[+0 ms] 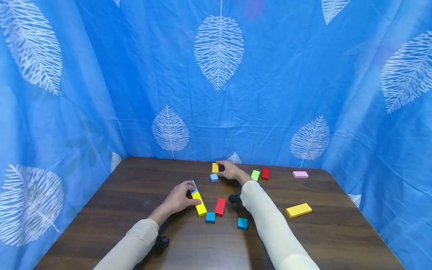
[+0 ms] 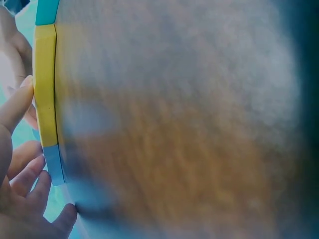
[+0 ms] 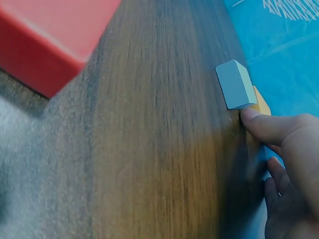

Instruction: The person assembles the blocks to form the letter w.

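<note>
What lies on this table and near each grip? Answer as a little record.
Surface: brown table
Left grip: touching a long yellow block, with a blue block against its far end
Right grip: right beside a light blue block and a small yellow block
Nearer side: red block, teal block, another teal block
Far side: green block, second red block, pink block
Right side: golden block
Behind: blue leaf-print cloth

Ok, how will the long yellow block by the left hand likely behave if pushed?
The long yellow block looks stiff, given its crisp edges. It lies flat, so it should slide rather than roll or tip. A forward push would probably move the blue block against its far end.
</note>
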Demonstrator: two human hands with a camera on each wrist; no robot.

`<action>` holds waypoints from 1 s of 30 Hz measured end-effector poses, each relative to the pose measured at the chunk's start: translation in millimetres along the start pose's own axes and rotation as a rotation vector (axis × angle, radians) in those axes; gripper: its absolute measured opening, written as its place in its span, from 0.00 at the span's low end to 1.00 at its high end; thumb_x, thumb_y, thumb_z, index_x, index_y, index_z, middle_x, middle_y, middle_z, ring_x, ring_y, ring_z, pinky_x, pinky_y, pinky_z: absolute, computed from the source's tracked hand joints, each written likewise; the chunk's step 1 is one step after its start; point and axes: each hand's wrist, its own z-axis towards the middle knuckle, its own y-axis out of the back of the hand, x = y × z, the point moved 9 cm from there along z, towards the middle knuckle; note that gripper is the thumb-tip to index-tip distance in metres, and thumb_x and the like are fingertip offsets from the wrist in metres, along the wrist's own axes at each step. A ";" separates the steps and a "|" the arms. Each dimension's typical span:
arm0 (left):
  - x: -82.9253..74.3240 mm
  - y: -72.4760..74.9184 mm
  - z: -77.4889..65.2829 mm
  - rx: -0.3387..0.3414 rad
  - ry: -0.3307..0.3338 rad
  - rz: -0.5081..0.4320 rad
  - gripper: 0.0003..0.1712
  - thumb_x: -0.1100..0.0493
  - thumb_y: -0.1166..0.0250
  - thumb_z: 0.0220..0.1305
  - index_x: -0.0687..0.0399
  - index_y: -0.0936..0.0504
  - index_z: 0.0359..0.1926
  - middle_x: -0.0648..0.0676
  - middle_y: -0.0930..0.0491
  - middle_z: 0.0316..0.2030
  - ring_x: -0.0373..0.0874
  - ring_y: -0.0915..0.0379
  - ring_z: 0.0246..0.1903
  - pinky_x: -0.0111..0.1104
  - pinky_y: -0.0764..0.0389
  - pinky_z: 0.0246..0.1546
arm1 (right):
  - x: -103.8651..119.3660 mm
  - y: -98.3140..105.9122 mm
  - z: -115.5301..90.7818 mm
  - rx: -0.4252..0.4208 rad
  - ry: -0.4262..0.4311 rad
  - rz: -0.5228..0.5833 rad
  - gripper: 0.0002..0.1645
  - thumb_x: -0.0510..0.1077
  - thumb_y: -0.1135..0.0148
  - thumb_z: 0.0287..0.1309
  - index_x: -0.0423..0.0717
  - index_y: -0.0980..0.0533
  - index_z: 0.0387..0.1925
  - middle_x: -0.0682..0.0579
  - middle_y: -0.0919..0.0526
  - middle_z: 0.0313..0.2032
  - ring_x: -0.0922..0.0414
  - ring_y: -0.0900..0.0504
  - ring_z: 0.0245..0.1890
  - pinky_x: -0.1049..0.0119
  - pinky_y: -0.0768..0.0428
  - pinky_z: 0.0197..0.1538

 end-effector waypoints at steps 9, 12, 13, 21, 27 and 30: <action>-2.7 -0.1 -2.4 0.002 0.014 -0.001 0.35 0.52 0.19 0.57 0.62 0.18 0.62 0.62 0.28 0.68 0.60 0.29 0.62 0.51 0.23 0.61 | -4.0 8.1 -6.3 -0.068 -0.014 0.044 0.36 0.43 0.31 0.67 0.37 0.31 0.72 0.37 0.29 0.69 0.41 0.33 0.71 0.47 0.35 0.72; -2.6 -0.5 -2.8 0.000 0.020 0.006 0.35 0.51 0.19 0.57 0.62 0.18 0.62 0.62 0.28 0.68 0.60 0.30 0.63 0.51 0.23 0.61 | -6.5 14.0 -10.6 -0.087 -0.021 0.074 0.36 0.42 0.29 0.66 0.36 0.30 0.71 0.37 0.28 0.68 0.41 0.32 0.70 0.47 0.34 0.72; -2.7 -0.6 -2.9 0.000 0.022 0.008 0.35 0.51 0.19 0.57 0.62 0.18 0.62 0.62 0.28 0.68 0.60 0.30 0.63 0.51 0.23 0.61 | -7.4 16.1 -12.5 -0.092 -0.022 0.082 0.36 0.42 0.29 0.65 0.35 0.30 0.71 0.36 0.28 0.68 0.41 0.32 0.70 0.46 0.34 0.71; -3.8 -2.5 -2.8 -0.001 0.024 0.002 0.35 0.52 0.19 0.57 0.62 0.18 0.62 0.62 0.29 0.68 0.60 0.31 0.63 0.51 0.23 0.61 | -8.9 29.3 -32.9 -0.108 -0.022 0.112 0.36 0.43 0.27 0.64 0.37 0.29 0.69 0.38 0.26 0.66 0.42 0.30 0.68 0.45 0.32 0.70; -6.0 -1.6 -5.8 -0.003 0.020 0.001 0.35 0.52 0.19 0.57 0.63 0.19 0.62 0.63 0.29 0.69 0.61 0.31 0.64 0.52 0.23 0.61 | -1.1 31.6 -46.3 -0.118 0.039 0.094 0.36 0.44 0.25 0.61 0.37 0.27 0.67 0.40 0.23 0.64 0.43 0.28 0.66 0.46 0.31 0.69; -7.0 -1.7 -5.5 -0.005 0.019 0.004 0.35 0.52 0.20 0.57 0.63 0.19 0.62 0.63 0.30 0.69 0.61 0.31 0.64 0.52 0.23 0.61 | 3.5 32.4 -55.5 -0.108 0.073 0.098 0.37 0.44 0.25 0.61 0.36 0.27 0.67 0.39 0.23 0.64 0.42 0.27 0.66 0.46 0.30 0.69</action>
